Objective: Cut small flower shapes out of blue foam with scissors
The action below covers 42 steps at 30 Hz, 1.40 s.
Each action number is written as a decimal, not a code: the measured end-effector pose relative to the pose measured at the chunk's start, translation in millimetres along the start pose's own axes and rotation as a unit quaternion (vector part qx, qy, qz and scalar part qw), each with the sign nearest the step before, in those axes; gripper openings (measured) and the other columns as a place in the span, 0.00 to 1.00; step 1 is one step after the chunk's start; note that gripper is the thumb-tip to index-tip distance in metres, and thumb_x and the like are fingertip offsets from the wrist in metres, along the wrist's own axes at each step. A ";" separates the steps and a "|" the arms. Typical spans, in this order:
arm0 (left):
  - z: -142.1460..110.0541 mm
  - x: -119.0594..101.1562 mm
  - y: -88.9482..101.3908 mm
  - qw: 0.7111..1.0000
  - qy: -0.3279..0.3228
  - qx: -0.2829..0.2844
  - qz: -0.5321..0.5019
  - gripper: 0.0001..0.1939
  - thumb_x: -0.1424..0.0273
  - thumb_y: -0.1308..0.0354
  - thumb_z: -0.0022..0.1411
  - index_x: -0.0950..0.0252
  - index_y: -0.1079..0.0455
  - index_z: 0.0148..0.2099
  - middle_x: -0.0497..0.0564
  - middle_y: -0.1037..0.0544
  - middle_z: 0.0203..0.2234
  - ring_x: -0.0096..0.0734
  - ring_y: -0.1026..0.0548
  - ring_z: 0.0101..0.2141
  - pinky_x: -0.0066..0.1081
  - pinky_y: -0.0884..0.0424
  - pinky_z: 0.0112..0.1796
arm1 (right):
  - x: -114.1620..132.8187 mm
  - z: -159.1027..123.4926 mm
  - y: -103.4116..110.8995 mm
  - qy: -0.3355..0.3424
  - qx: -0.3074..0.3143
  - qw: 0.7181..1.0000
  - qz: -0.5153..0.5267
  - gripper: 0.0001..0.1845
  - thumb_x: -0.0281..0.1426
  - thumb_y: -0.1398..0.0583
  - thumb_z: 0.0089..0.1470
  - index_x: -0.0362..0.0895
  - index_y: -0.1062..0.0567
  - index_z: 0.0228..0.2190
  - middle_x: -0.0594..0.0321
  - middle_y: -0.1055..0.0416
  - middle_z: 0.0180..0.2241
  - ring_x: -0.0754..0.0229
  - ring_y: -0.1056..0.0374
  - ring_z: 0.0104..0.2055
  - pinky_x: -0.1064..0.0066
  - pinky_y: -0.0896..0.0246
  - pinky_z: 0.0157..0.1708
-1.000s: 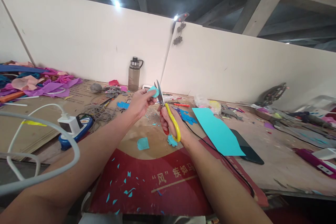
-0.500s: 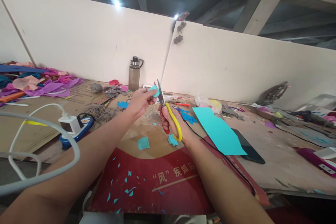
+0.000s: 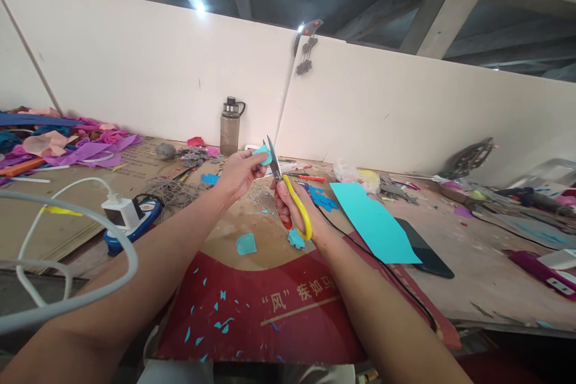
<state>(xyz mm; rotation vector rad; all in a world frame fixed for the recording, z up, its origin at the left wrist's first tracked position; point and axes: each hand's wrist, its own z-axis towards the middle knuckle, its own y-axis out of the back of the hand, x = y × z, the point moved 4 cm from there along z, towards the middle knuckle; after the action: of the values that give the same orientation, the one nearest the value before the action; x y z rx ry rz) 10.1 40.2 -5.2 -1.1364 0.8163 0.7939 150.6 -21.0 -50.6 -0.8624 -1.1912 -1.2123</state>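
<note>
Between its thumb and fingers, my left hand (image 3: 245,173) pinches a small turquoise paper piece (image 3: 264,156). My right hand (image 3: 288,204) grips scissors (image 3: 296,204) with a yellow and a red handle. Their blades point up and stand slightly apart, right at the edge of the paper. Below my hands a squarish turquoise piece (image 3: 246,244) and a scalloped, flower-like turquoise cutout (image 3: 296,239) lie on the cardboard (image 3: 270,342). A larger turquoise sheet (image 3: 375,225) rests to the right of my right hand, partly over a dark flat slab.
Small turquoise scraps (image 3: 224,295) dot the red cardboard. At the back stands a bottle (image 3: 230,132). On the left are a white charger (image 3: 120,211) on a blue power strip, looped white cable and colourful scraps (image 3: 90,147). Blue cutouts (image 3: 323,198) and a black cable lie to the right.
Both hands keep almost the same place, and the scissor blades stay at the paper's edge. The view has shifted very slightly.
</note>
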 end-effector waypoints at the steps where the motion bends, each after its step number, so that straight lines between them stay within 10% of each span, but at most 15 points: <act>1: 0.5 0.5 0.5 1.000 0.000 0.001 0.000 0.13 0.75 0.24 0.53 0.68 0.27 0.27 0.47 0.26 0.21 0.18 0.32 0.21 0.24 0.39 0.24 | -0.3 0.1 -0.1 -0.001 0.000 1.000 0.000 0.34 0.66 0.35 0.53 0.51 0.38 0.36 0.74 0.47 0.24 0.67 0.52 0.20 0.74 0.54 0.17; 42: 0.0 2.2 2.2 1.000 -0.001 0.008 0.006 0.17 0.68 0.20 0.47 0.68 0.26 0.29 0.49 0.22 0.23 0.22 0.26 0.22 0.26 0.38 0.25 | -4.3 -2.3 -4.4 0.017 -0.040 0.999 0.000 0.32 0.63 0.34 0.56 0.50 0.37 0.34 0.73 0.45 0.23 0.67 0.50 0.19 0.74 0.51 0.14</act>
<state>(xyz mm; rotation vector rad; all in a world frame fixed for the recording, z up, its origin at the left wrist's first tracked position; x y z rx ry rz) 9.3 41.0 -8.1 -1.1166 0.8264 0.7964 147.0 -23.1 -55.7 -0.8971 -1.1209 -1.2768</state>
